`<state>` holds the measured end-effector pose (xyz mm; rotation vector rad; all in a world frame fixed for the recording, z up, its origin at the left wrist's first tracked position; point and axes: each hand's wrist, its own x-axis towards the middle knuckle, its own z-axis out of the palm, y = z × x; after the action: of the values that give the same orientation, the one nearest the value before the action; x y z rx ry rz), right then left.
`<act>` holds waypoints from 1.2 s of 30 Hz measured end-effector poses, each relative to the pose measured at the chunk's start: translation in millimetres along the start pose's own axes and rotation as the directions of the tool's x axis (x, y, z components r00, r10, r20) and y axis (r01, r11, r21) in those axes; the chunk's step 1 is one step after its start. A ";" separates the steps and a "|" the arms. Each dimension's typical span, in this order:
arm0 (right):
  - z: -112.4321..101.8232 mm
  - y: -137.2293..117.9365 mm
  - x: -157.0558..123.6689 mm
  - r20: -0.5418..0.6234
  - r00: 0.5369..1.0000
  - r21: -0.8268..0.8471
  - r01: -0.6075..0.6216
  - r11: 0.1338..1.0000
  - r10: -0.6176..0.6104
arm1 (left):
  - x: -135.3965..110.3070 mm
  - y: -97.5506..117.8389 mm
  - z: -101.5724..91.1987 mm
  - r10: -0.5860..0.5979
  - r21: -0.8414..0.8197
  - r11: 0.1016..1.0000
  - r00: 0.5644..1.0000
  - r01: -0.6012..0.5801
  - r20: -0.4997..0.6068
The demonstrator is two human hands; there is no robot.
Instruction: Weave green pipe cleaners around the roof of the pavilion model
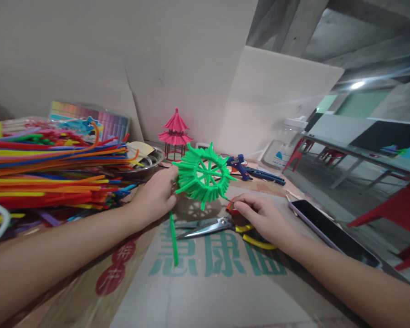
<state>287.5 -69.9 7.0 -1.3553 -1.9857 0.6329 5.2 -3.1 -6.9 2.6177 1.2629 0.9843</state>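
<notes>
My left hand [159, 191] is closed on the left edge of a green pipe-cleaner wheel [186, 175], a spoked ring with a fringe of stems pointing outward. My right hand [263, 212] pinches a thin, dark wire end that runs from the wheel's lower right edge. Beneath the right hand lie scissors [205, 228] with yellow and orange handles, blades pointing left. A loose green pipe cleaner [174, 241] hangs or lies below my left hand; I cannot tell which. Behind the wheel stands a small pink pagoda [176, 132] with two roofs on brown posts.
Piled bundles of coloured pipe cleaners [54, 157] fill the left, before a marker set [92, 120] and a metal bowl [153, 159]. A blue glue gun [239, 166] lies behind the wheel. To the right are a phone [335, 232] and a clear plastic jug [280, 148].
</notes>
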 end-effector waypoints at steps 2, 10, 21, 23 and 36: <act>0.7 1.7 -0.1 0.001 1.000 0.025 -0.004 1.000 0.004 | 0.2 -0.1 0.2 -0.002 -0.001 1.000 1.000 0.002 0.000; 0.8 -0.8 -1.0 0.049 0.998 0.043 0.026 0.999 -0.028 | 1.2 1.3 0.1 -0.007 -0.010 1.000 1.000 0.007 -0.005; 0.9 3.7 -0.7 0.078 0.997 0.114 -0.005 0.993 -0.004 | 1.2 2.7 -2.1 -0.006 0.005 1.000 1.000 0.006 0.005; 1.3 4.7 -0.4 0.083 0.997 0.111 -0.012 0.994 0.002 | 1.6 3.2 -2.4 -0.002 0.004 1.000 1.000 0.002 0.002; 3.5 8.7 0.8 0.098 0.993 0.193 -0.080 0.978 0.062 | 1.1 1.2 -0.5 0.006 0.030 1.000 1.000 -0.006 0.011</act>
<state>290.1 -66.3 -1.2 -1.3014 -1.8950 0.9148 6.2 -3.2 -5.5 2.6472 1.2783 0.9573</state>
